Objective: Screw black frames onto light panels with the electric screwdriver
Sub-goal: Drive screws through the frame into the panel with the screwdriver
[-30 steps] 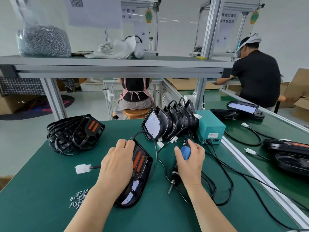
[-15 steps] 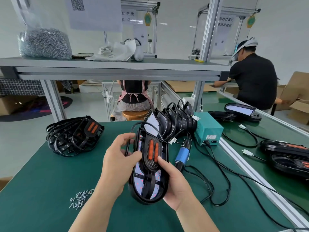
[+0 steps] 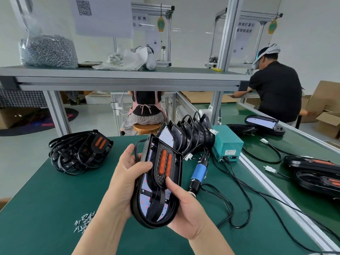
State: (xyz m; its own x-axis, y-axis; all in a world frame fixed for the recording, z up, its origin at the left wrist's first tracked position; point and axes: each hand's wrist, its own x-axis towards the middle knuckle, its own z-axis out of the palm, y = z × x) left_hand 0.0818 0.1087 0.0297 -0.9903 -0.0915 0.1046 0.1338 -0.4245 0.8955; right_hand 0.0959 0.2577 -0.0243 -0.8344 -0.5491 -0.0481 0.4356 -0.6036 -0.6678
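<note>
Item, frame centre: light panel, black frame seated on its face, held above the green bench. Left hand grips its left edge. Right hand cups the lower right, thumb on the frame. Long axis near-vertical in frame, rounded end lowest. Probably light, rigid plastic, best held by the rim. Loose screws lower left, electric screwdriver right of centre

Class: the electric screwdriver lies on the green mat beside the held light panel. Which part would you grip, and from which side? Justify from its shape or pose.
Probably the blue barrel of the electric screwdriver, taken from above: it lies flat on the mat, the barrel is its widest bare stretch, and the light panel crowds its left, cable its right.
</note>
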